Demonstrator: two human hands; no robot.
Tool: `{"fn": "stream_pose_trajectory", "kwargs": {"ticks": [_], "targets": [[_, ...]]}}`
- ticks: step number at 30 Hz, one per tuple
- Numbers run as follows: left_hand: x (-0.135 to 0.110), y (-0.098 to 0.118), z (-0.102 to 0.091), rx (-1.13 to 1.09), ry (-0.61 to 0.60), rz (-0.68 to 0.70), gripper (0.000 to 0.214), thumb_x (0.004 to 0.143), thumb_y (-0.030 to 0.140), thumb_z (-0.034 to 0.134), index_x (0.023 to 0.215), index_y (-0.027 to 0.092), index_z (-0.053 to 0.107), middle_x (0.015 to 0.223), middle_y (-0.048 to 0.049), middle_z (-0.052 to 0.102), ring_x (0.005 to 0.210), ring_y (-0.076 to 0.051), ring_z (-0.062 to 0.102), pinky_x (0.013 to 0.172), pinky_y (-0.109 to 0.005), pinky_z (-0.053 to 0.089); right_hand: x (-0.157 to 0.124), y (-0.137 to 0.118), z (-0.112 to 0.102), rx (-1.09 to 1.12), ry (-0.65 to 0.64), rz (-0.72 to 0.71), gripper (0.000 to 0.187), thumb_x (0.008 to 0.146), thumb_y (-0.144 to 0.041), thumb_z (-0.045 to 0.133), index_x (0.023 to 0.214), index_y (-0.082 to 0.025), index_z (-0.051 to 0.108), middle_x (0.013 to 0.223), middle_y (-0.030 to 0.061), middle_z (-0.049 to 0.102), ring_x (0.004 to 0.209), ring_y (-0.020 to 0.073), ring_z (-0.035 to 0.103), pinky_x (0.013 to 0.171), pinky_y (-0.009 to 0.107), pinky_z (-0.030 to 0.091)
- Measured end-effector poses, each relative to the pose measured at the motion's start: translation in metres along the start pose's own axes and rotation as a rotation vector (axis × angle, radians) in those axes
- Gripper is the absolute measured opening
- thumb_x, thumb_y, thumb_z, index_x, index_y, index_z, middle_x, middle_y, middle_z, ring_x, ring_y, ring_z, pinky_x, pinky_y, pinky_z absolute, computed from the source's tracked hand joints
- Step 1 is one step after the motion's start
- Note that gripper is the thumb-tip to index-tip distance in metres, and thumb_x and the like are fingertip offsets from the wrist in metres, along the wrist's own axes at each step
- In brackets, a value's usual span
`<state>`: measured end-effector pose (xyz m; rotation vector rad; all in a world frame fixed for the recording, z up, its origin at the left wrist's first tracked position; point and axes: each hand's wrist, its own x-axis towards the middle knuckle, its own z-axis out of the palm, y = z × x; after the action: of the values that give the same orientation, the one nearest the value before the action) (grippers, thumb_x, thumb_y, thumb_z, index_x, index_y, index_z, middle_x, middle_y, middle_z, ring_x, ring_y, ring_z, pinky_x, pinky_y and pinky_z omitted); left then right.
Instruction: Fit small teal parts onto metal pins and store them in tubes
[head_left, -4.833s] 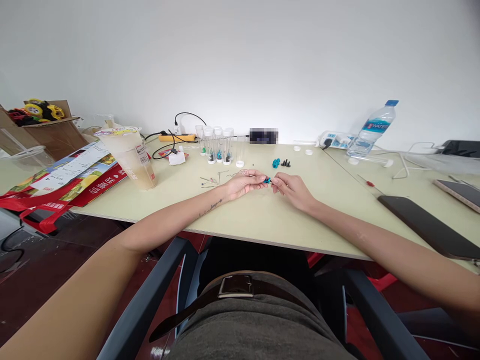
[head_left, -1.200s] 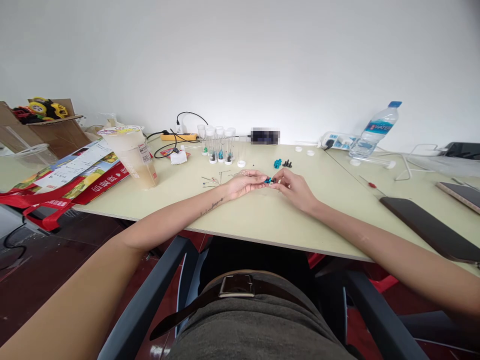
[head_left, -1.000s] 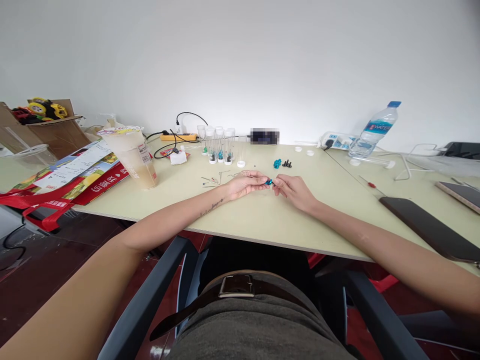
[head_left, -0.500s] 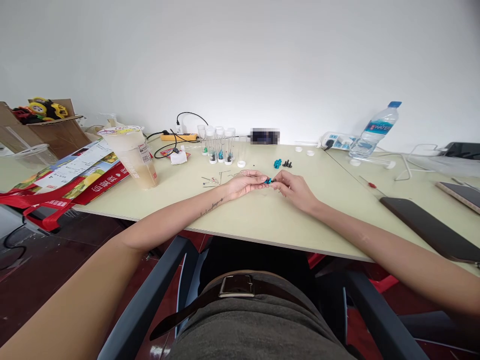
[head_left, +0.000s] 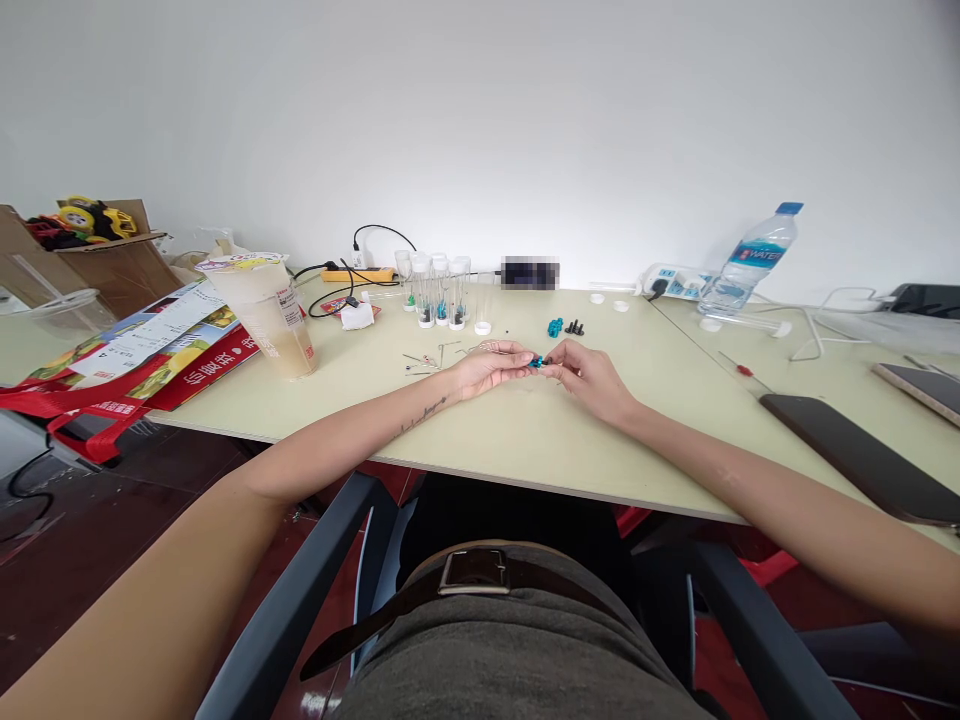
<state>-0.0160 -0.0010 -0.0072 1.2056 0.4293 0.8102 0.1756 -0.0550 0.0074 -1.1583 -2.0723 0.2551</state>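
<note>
Both forearms rest on the pale worktop (head_left: 525,440), meeting near its middle. The left hand (head_left: 487,368) lies palm-up, its fingers (head_left: 517,360) curled in and pinched on a small blue part (head_left: 535,362). The right hand (head_left: 589,375) meets it from the other side, fingers (head_left: 555,368) closed on the same part's dark end. Just beyond lie another blue piece (head_left: 554,326) and a black piece (head_left: 574,327).

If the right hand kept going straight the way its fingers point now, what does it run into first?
The right hand points left at the small blue part pinched between both hands; it would meet that at once, then the left hand fingertips just behind it. Depth looks shared, since both rest on the table.
</note>
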Motion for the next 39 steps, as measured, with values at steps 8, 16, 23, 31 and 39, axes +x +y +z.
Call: {"fn": "stream_pose_trajectory", "kwargs": {"ticks": [8,16,23,31,39], "targets": [[-0.0007,-0.0002,0.0002,0.004,-0.014,0.002,0.015,0.072,0.013,0.066,0.085,0.007,0.064,0.078,-0.0056,0.066,0.079,-0.011,0.063,0.088,-0.027,0.045,-0.0004,0.0000,0.0000,0.001,-0.037,0.004,0.033,0.085,-0.050,0.042,0.075,-0.020,0.053,0.063,-0.0002,0.059,0.049,0.0116,0.045,0.055,0.026,0.036],[-0.0005,-0.0007,-0.0002,0.001,-0.017,-0.007,0.014,0.072,0.013,0.066,0.084,0.007,0.064,0.079,-0.0058,0.066,0.079,-0.011,0.063,0.088,-0.028,0.045,-0.0005,0.0005,-0.0008,0.000,-0.074,0.000,0.035,0.087,-0.048,0.039,0.071,-0.020,0.052,0.061,0.0002,0.058,0.051,0.0121,0.046,0.056,0.026,0.036],[0.0008,-0.0020,-0.0027,-0.015,-0.017,0.009,0.015,0.071,0.013,0.067,0.085,0.007,0.064,0.078,-0.0052,0.066,0.078,-0.011,0.063,0.088,-0.027,0.045,-0.0001,0.0018,0.0007,-0.006,0.026,0.000,0.031,0.080,-0.051,0.050,0.082,-0.020,0.052,0.066,0.0000,0.060,0.052,0.0119,0.045,0.054,0.025,0.035],[-0.0009,0.0004,0.0005,-0.010,-0.057,0.000,0.014,0.071,0.013,0.067,0.083,0.007,0.064,0.078,-0.0049,0.065,0.080,-0.012,0.063,0.089,-0.028,0.044,-0.0007,0.0010,-0.0012,0.018,-0.088,-0.020,0.044,0.089,-0.049,0.031,0.068,-0.019,0.055,0.059,0.0004,0.058,0.049,0.0114,0.047,0.058,0.025,0.037],[0.0002,0.0000,-0.0006,-0.017,-0.009,-0.006,0.012,0.071,0.012,0.066,0.082,0.007,0.064,0.076,-0.0043,0.065,0.077,-0.010,0.062,0.088,-0.027,0.044,0.0001,0.0008,0.0002,-0.005,0.008,-0.012,0.029,0.082,-0.048,0.048,0.081,-0.020,0.052,0.064,-0.0005,0.059,0.052,0.0123,0.046,0.056,0.026,0.036]]}}
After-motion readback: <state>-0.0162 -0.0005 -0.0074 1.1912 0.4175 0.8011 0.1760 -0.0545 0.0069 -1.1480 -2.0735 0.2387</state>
